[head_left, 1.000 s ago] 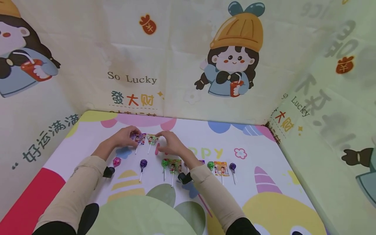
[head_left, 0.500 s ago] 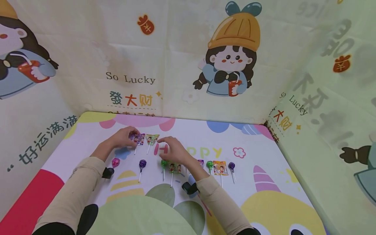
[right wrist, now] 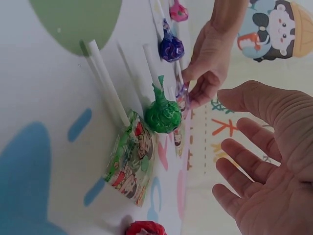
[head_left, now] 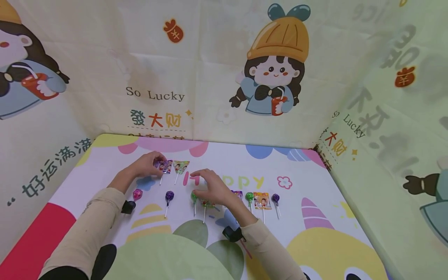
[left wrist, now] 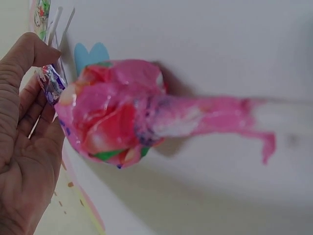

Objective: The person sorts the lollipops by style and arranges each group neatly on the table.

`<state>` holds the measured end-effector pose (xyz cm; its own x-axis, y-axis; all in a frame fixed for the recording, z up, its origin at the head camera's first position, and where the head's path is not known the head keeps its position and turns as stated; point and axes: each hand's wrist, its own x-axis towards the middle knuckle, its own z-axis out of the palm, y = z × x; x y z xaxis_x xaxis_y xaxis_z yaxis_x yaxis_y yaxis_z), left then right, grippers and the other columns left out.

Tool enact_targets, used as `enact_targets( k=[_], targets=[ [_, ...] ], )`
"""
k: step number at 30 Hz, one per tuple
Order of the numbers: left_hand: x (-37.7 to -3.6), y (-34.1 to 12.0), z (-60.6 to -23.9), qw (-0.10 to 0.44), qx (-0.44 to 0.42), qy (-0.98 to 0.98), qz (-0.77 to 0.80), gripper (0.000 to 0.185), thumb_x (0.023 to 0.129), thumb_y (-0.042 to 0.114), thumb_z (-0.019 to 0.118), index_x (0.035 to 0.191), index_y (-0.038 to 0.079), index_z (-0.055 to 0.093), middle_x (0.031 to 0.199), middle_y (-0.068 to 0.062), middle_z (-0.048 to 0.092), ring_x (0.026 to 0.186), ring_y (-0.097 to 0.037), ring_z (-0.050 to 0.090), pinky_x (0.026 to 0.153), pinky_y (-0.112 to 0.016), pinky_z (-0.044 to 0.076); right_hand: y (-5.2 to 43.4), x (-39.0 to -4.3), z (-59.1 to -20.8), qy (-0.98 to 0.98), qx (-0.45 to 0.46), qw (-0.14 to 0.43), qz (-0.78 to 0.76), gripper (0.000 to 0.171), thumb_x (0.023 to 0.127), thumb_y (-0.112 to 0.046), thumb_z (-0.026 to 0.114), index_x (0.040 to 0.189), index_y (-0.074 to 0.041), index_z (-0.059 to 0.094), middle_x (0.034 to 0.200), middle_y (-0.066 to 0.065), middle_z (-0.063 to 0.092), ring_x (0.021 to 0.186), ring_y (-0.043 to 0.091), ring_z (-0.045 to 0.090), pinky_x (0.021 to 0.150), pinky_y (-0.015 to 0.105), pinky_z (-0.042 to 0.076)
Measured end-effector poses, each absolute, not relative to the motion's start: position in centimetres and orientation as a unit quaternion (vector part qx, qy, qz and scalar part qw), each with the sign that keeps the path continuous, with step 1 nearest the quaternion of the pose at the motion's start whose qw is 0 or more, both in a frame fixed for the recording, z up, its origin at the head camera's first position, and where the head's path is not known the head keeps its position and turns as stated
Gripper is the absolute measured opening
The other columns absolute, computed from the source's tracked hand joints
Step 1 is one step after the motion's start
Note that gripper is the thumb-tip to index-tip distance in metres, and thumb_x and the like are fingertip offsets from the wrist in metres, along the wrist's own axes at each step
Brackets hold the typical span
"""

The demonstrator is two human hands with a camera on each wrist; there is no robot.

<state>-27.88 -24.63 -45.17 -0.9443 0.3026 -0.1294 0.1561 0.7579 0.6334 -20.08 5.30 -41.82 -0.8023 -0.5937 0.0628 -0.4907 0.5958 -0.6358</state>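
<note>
My left hand (head_left: pixel 146 165) is at the back left of the table, its thumb and fingers pinching a flat lollipop in a purple wrapper (head_left: pixel 166 166). Beside that one, a flat lollipop in a pale green wrapper (head_left: pixel 181 167) lies with its stick toward me. My right hand (head_left: pixel 213 188) hovers with spread fingers and holds nothing. Below it are a round green lollipop (right wrist: pixel 164 116) and a flat green-wrapped lollipop (right wrist: pixel 131 164), which the hand partly covers in the head view. A round pink lollipop (left wrist: pixel 115 112) lies close under the left wrist.
A round purple lollipop (head_left: pixel 169 195) lies between the pink and green ones. Farther right are another green lollipop (head_left: pixel 249 196), an orange-wrapped one (head_left: pixel 262 200) and a dark purple one (head_left: pixel 275 198). A red one (right wrist: pixel 145 228) shows in the right wrist view. Printed cloth walls stand behind.
My right hand has drawn away from the pale green-wrapped lollipop, moving right and toward me over the front row. The left hand stays on the purple-wrapped one.
</note>
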Motion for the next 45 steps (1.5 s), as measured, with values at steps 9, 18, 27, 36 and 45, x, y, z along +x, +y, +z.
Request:
enact_targets(
  k=[9,18,27,36,45],
  targets=[
    [-27.8,-24.6,-45.1,0.114,0.116,0.934,0.319,0.057,0.074,0.019,0.080,0.123,0.004,0.053,0.128,-0.020,0.052,0.121,-0.038,0.045,0.107,-0.057,0.032,6.7,-18.8,-41.6,0.883,-0.305,0.078,-0.347,0.052,0.084,-0.018,0.071,0.133,-0.017,0.053,0.137,0.001,0.050,0.128,0.019,0.043,0.102,0.042,0.043],
    [-27.7,-24.7,-44.9,0.119,0.111,0.933,0.321,0.057,0.075,0.018,0.079,0.124,0.004,0.052,0.130,-0.021,0.051,0.122,-0.038,0.044,0.107,-0.057,0.031,7.9,-18.0,-42.0,0.885,-0.309,0.073,-0.340,0.053,0.084,-0.018,0.072,0.132,-0.012,0.053,0.132,0.003,0.053,0.123,0.025,0.047,0.102,0.047,0.042],
    [-28.0,-24.8,-45.3,0.119,0.116,0.933,0.319,0.057,0.075,0.020,0.080,0.123,0.005,0.053,0.130,-0.020,0.051,0.121,-0.038,0.044,0.107,-0.057,0.031,8.9,-17.6,-42.8,0.890,-0.301,0.079,-0.334,0.054,0.082,-0.019,0.074,0.132,-0.013,0.054,0.133,0.004,0.053,0.125,0.024,0.046,0.102,0.047,0.041],
    [-28.1,-24.7,-45.3,0.121,0.116,0.934,0.317,0.057,0.076,0.020,0.079,0.124,0.005,0.053,0.130,-0.020,0.050,0.120,-0.037,0.044,0.107,-0.058,0.032,9.4,-17.6,-43.6,0.892,-0.307,0.093,-0.320,0.057,0.081,-0.017,0.075,0.134,-0.013,0.052,0.133,0.002,0.053,0.124,0.021,0.050,0.100,0.041,0.045],
    [-28.2,-24.7,-45.2,0.118,0.119,0.934,0.315,0.056,0.076,0.020,0.079,0.123,0.004,0.053,0.129,-0.020,0.051,0.119,-0.037,0.045,0.106,-0.058,0.032,9.4,-18.2,-44.4,0.903,-0.312,0.103,-0.275,0.063,0.078,-0.022,0.079,0.134,-0.013,0.052,0.131,0.000,0.054,0.123,0.016,0.049,0.104,0.037,0.041]
  ],
)
